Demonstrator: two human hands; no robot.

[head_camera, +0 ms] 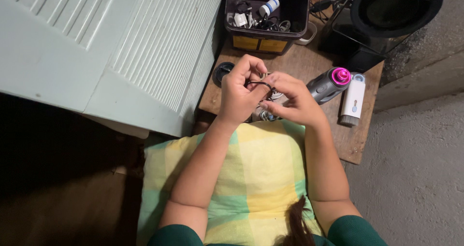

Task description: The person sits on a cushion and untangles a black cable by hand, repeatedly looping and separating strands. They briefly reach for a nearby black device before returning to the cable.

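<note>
We see our left hand and right hand pinching a thin black cord over the bench's near edge. A grey dryer lies just beside; bare wood remains rightward.

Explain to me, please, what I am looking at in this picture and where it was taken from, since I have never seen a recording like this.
There is no machine here: a camera worn on a person's head looks down at their two bare hands. The left hand and the right hand together pinch a thin black loop, perhaps a cord or band, above a small wooden table. A yellow and green checked pillow lies on the lap. On the table sit a grey tool with a pink end, a white brush-like item, a round black cap, a dark box of cables and a black appliance.
</note>
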